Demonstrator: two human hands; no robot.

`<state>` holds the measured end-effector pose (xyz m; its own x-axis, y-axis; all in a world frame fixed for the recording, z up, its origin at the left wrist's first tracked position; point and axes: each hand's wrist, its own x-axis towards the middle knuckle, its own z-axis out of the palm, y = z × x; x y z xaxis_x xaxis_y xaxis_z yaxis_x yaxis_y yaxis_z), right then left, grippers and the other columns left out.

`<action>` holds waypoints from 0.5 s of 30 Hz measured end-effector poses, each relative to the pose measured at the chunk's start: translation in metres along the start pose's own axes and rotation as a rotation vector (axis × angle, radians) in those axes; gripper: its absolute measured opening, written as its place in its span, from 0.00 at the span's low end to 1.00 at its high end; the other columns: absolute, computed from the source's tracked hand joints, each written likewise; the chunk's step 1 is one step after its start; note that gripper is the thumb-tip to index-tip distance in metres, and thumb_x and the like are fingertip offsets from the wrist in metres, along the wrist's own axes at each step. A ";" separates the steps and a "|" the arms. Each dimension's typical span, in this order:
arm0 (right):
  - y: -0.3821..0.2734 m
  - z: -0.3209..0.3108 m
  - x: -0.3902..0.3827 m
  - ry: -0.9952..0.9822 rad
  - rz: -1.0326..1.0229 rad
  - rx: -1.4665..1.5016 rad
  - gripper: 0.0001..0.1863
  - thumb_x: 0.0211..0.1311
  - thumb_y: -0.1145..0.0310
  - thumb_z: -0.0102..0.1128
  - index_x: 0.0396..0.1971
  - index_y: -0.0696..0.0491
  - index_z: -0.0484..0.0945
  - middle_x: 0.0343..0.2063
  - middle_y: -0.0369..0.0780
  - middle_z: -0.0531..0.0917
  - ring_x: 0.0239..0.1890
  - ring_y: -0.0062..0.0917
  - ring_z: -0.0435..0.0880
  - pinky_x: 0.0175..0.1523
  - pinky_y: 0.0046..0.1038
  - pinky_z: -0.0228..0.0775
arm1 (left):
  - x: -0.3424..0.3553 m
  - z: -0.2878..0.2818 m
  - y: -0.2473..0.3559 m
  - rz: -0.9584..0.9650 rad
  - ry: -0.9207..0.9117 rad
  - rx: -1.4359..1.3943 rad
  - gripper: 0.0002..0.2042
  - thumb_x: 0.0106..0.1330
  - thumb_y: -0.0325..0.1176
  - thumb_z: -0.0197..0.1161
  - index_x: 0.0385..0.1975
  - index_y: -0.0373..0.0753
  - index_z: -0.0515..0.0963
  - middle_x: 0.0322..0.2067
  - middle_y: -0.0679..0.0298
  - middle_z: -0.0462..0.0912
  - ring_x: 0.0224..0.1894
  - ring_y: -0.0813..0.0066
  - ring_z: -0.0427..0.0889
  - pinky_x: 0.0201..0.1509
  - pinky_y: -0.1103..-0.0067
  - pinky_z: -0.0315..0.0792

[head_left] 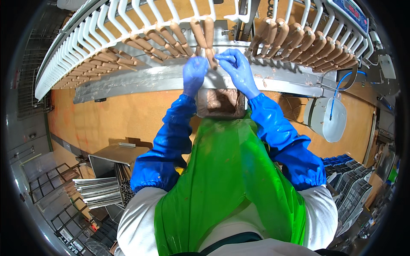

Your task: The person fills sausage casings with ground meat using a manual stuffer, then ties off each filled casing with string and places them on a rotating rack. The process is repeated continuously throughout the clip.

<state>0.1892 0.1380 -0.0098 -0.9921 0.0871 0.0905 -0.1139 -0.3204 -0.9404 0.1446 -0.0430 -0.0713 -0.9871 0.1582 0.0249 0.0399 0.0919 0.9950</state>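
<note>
Pale brown sausage links hang in pairs from white hooks, with one strand (208, 34) in front of me at the centre. My blue-gloved left hand (194, 72) is closed just left of that strand, its fingertips curled over something I cannot make out. My blue-gloved right hand (239, 72) has its fingers bent together at the strand's lower link (211, 57), pinching it from the right. Below my hands sits a metal tub (200, 106) holding brown meat paste, against my green apron.
A steel ledge (141, 79) runs under curved rows of hooks (102, 25). At right are a blue hose, a white container (329, 119), a small display unit (350, 13) and grey crates (350, 192). Stacked metal rods (96, 190) and wire racks (60, 179) stand lower left.
</note>
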 end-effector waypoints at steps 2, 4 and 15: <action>0.004 -0.029 -0.022 0.045 0.085 -0.102 0.07 0.67 0.72 0.61 0.41 0.58 0.78 0.41 0.37 0.83 0.45 0.16 0.78 0.52 0.22 0.70 | 0.003 0.013 -0.032 0.206 -0.158 0.280 0.06 0.59 0.26 0.62 0.35 0.38 0.80 0.30 0.63 0.80 0.33 0.69 0.79 0.38 0.73 0.75; 0.009 -0.065 -0.036 0.098 0.151 -0.195 0.07 0.68 0.72 0.60 0.42 0.58 0.78 0.41 0.38 0.83 0.45 0.18 0.79 0.54 0.23 0.70 | 0.011 0.046 -0.055 0.691 -0.256 0.644 0.10 0.58 0.26 0.62 0.40 0.38 0.79 0.36 0.60 0.81 0.40 0.64 0.80 0.44 0.70 0.76; -0.002 -0.188 -0.079 0.225 0.391 -0.359 0.09 0.69 0.67 0.59 0.40 0.57 0.79 0.34 0.32 0.80 0.38 0.14 0.75 0.48 0.21 0.68 | 0.040 0.195 -0.130 0.171 -0.353 0.304 0.15 0.74 0.26 0.49 0.58 0.34 0.67 0.50 0.56 0.78 0.52 0.70 0.77 0.55 0.78 0.70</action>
<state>0.2781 0.3093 -0.0765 -0.9167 0.2373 -0.3215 0.3233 -0.0326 -0.9457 0.1303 0.1435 -0.2183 -0.8518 0.5146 0.0983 0.2915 0.3097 0.9050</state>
